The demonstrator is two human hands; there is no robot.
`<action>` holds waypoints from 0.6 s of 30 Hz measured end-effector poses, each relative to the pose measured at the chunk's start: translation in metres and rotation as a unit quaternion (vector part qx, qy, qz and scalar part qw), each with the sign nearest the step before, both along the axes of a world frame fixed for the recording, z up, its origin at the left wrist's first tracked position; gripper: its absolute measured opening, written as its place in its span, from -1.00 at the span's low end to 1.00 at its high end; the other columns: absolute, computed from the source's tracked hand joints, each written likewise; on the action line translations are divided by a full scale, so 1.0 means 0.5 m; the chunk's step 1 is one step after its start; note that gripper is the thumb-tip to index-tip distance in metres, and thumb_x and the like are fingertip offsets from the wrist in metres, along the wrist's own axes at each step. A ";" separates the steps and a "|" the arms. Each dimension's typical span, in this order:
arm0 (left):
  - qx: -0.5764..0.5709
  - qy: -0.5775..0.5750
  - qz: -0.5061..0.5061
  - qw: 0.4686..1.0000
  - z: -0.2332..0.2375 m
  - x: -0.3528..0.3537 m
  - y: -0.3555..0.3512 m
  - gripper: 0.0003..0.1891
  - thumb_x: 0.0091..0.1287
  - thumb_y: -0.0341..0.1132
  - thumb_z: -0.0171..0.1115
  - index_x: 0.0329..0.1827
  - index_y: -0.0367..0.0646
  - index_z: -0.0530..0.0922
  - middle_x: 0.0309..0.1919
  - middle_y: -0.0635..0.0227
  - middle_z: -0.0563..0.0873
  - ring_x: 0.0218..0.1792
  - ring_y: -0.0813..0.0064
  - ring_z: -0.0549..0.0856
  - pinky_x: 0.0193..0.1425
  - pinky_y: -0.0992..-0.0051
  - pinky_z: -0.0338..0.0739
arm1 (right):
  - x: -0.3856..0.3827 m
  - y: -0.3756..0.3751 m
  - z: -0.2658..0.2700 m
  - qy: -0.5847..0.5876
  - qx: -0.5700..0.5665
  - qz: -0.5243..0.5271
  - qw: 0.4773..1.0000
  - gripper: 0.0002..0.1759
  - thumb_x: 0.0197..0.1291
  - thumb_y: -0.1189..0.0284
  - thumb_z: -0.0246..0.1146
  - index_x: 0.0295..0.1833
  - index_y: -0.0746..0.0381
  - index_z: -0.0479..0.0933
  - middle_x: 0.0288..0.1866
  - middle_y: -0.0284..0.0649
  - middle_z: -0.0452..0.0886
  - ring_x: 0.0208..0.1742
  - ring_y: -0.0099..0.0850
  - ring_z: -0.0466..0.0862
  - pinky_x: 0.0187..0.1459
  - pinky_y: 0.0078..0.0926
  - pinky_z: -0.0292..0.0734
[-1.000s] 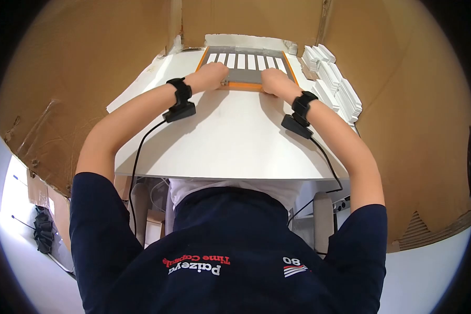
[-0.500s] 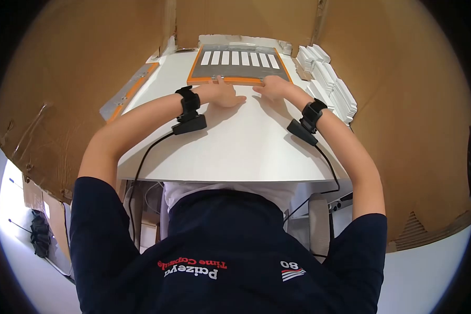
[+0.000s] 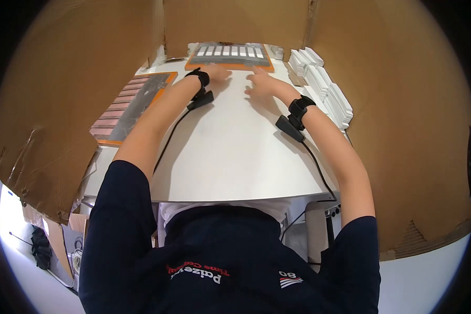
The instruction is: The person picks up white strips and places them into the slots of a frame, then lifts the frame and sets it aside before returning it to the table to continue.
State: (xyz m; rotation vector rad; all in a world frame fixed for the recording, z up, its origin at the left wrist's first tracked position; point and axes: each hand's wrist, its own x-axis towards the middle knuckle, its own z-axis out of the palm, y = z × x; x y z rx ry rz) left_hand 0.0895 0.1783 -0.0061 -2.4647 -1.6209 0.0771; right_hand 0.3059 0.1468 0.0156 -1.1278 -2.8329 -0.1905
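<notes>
At the back of the white table (image 3: 214, 157) lies an orange-edged grey panel (image 3: 242, 66) with a row of several white strips across it. My left hand (image 3: 217, 74) is at the panel's front edge, fingers stretched out and holding nothing. My right hand (image 3: 261, 83) is over the tabletop just in front of the same edge. Its fingers are spread, with one fingertip near the orange border, and nothing is in it. Both wrists wear black straps with small cabled devices.
Left of my left forearm lies a second orange-edged panel (image 3: 141, 104) with pinkish strips, partly covered by the arm in this view. Stacks of white pieces (image 3: 324, 86) stand along the right side. Cardboard walls (image 3: 235, 21) enclose the table's back and sides.
The view has shifted, bringing more of the left panel into sight. The panel with white strips appears farther back. My right hand has come off its front edge, its fingers spreading.
</notes>
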 end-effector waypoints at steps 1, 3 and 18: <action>0.037 0.000 -0.003 0.999 0.023 0.009 -0.037 -0.61 0.33 -0.13 -0.16 0.00 -0.20 0.50 0.12 0.04 0.48 0.14 0.06 0.46 0.22 0.22 0.34 | -0.009 -0.005 0.009 0.020 -0.018 -0.001 1.000 -0.41 0.12 0.13 0.19 0.16 0.30 0.40 0.38 0.13 0.09 0.38 0.00 0.14 0.31 -0.22 0.18; 0.054 -0.015 -0.030 0.998 0.015 -0.003 -0.020 -0.62 0.31 -0.16 -0.13 -0.01 -0.23 0.51 -0.06 0.03 0.61 -0.02 0.10 0.59 0.10 0.22 0.44 | -0.015 -0.072 0.051 0.055 -0.033 0.034 0.997 -0.38 0.10 0.14 0.21 0.19 0.31 0.36 0.39 0.17 0.06 0.39 0.01 0.11 0.34 -0.24 0.12; -0.107 -0.111 0.083 0.985 0.077 -0.216 -0.033 -0.52 -0.18 -0.09 0.30 -0.23 -0.23 0.57 -0.35 0.19 0.67 -0.34 0.30 0.60 -0.24 0.36 0.48 | 0.084 -0.249 0.076 0.061 -0.175 0.094 0.978 -0.47 0.15 0.16 0.20 0.17 0.22 0.39 0.34 0.04 0.22 0.32 -0.09 0.29 0.25 -0.29 0.26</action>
